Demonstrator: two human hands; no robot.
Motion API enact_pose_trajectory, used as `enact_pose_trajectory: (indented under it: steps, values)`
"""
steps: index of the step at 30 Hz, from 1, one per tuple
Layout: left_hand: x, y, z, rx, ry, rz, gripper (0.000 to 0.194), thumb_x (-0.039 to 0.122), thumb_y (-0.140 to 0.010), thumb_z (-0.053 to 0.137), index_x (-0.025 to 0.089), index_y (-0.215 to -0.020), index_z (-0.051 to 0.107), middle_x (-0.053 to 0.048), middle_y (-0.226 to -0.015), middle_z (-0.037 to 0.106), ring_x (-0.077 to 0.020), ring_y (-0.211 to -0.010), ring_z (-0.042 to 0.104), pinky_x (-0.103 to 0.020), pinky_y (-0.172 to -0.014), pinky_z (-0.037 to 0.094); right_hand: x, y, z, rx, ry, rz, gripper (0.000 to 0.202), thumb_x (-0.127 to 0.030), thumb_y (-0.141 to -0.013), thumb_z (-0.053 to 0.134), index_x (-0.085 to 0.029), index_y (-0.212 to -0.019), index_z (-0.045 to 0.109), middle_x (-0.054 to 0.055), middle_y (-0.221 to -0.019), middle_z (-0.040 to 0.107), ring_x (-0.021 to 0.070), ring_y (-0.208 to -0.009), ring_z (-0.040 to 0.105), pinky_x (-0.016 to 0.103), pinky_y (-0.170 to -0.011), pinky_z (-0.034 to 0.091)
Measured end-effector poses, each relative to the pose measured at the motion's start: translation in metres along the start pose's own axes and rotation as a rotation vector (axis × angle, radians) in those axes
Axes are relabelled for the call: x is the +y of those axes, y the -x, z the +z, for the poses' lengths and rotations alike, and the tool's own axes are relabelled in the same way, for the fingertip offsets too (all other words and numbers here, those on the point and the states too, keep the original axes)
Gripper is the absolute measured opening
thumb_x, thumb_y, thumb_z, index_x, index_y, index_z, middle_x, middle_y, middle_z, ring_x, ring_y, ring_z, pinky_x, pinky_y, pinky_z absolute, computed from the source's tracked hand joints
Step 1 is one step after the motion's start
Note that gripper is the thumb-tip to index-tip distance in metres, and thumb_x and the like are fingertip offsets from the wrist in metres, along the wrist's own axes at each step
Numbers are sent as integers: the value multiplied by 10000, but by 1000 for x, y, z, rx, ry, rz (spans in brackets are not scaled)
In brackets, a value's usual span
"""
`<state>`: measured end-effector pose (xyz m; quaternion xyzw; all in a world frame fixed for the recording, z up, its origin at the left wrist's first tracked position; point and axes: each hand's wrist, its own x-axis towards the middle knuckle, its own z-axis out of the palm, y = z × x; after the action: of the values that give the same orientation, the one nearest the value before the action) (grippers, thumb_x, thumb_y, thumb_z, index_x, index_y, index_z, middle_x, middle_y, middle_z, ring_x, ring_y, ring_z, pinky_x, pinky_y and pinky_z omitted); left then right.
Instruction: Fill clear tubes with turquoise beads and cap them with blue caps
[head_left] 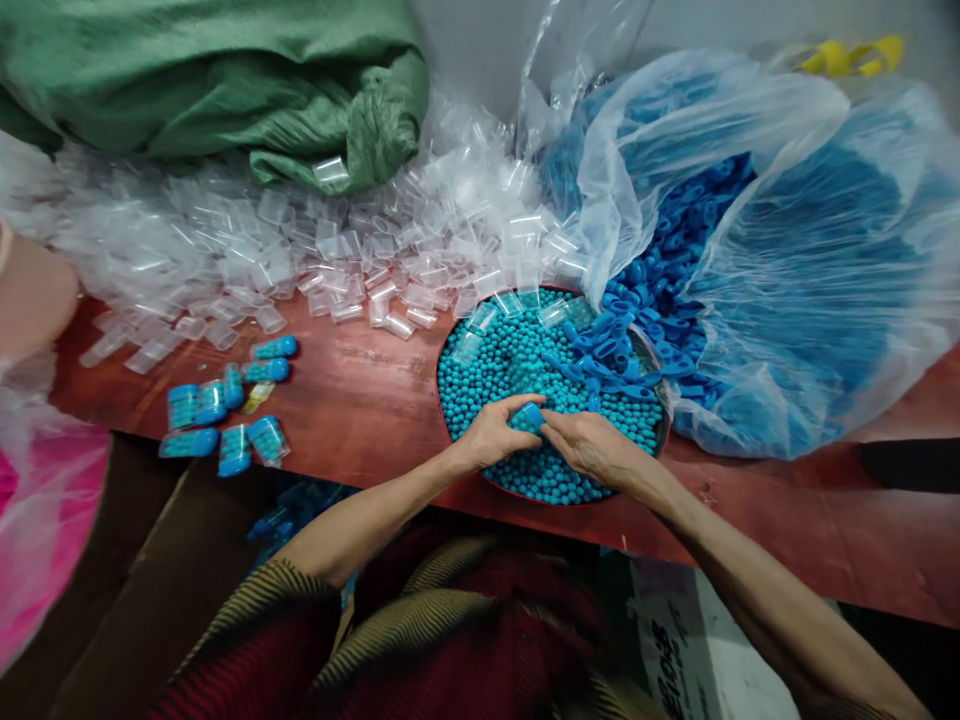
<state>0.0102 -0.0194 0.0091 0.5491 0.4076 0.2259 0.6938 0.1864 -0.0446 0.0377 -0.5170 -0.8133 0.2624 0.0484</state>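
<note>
Over a round red-rimmed tray (441, 400) full of small turquoise beads (487, 370), my two hands meet at one small container. My left hand (495, 430) pinches this clear container with a blue cap (528, 415) between thumb and fingers. The fingertips of my right hand (589, 440) press together at its right side; whether they grip the container or something small is hidden. Loose blue caps (611, 350) lie on the beads at the tray's back right. A few clear empty containers (484, 318) rest on the beads at the back left.
Clear empty containers (262, 260) are heaped along the back, beneath a green sack (225, 90). An open plastic bag (817, 300) spills blue caps at right. Several bead-filled containers (210, 400) lie at the left of the red table (367, 400). A pink bag (45, 510) stands far left.
</note>
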Motion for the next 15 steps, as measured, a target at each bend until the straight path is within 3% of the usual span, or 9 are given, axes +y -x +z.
enact_pose_trajectory:
  steps: [5,10,15]
  values:
    - [0,1,0,57,28,15,533,227,-676,677,174,-1190,545,76,-577,518,-37,-419,410,-159,-410,325,3,-9,-6,-14,-102,-22,274,-304,-917,366,-197,-838,605,24,-662,625,139,-576,526,250,-582,333]
    - [-3,1,-1,-77,136,35,557,327,-781,582,219,-1297,402,68,-586,536,-81,-411,542,-161,-386,401,15,-8,-11,56,-499,21,283,-402,-856,474,-199,-903,666,30,-864,691,173,-739,606,285,-682,451]
    - [-4,1,-1,-28,163,31,489,392,-783,566,211,-1206,401,69,-618,539,-98,-429,580,-156,-362,406,14,1,0,180,-906,277,317,-408,-726,632,-180,-946,609,-7,-623,626,146,-528,568,289,-542,472]
